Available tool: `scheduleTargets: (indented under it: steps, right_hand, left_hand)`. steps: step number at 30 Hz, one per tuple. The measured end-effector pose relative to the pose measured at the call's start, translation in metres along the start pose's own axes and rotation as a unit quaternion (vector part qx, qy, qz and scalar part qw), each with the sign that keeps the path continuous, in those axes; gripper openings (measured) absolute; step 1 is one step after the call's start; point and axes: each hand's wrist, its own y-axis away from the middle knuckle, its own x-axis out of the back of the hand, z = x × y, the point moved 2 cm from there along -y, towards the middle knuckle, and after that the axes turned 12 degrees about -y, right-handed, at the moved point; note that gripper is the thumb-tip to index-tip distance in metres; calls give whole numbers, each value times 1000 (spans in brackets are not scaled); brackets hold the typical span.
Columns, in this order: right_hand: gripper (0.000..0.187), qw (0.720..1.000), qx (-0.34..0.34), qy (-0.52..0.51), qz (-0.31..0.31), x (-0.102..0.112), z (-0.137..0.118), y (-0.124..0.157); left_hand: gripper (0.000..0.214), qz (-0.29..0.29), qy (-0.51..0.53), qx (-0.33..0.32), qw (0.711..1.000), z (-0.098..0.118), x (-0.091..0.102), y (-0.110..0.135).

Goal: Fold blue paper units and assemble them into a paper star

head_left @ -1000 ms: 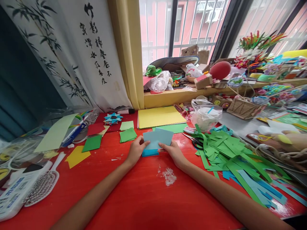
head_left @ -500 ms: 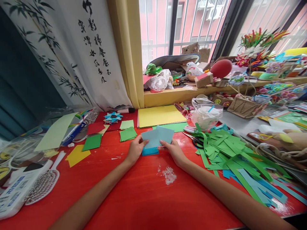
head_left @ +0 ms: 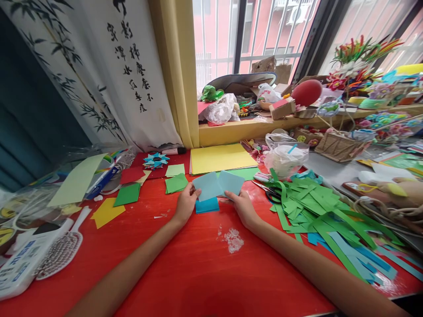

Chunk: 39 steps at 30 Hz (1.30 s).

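Observation:
My left hand (head_left: 187,203) pinches a light blue paper square (head_left: 206,186) by its lower left corner. My right hand (head_left: 243,205) pinches another light blue paper piece (head_left: 231,182) by its lower edge. The two pieces meet or nearly meet in the middle, tilted apart like a shallow V; whether they are joined I cannot tell. Below them a stack of darker blue paper (head_left: 207,205) lies on the red table (head_left: 198,264). Green paper squares (head_left: 176,183) lie just beyond my left hand.
Black-handled scissors (head_left: 271,193) lie right of my hands, beside a heap of green paper strips (head_left: 307,202). Yellow sheets (head_left: 221,159) lie at the back. On the left are a hairbrush (head_left: 62,251), a yellow paper piece (head_left: 108,212) and a blue folded paper ring (head_left: 156,160).
My hands have moved slightly apart. The light blue pieces, which overlapped more before, have spread and tilted away from each other, showing more of the darker blue stack.

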Motion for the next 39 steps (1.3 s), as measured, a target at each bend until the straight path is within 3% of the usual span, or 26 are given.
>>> scheduleTargets:
  steps: [4,9,18,24,31,39]
  right_hand:
    - [19,997,48,-4,59,6,-3,-1]
    - [20,991,48,-33,119,11,-2,-4]
    - [27,998,40,28,31,2,-8,1]
    - [30,998,-4,56,-12,-4,-7,4]
    - [28,993,-53,94,-46,-10,-7,6]
    - [30,981,-78,144,-107,-13,-6,6]
  left_hand:
    - [22,35,-32,0,999,4,3,3]
    - [24,43,-84,1,996,10,6,7]
    - [31,69,-135,0,988,13,8,9]
    - [21,85,-194,-87,973,29,7,15]
    - [29,5,-132,-93,987,29,1,15]
    - [30,12,-46,-65,997,19,2,11]
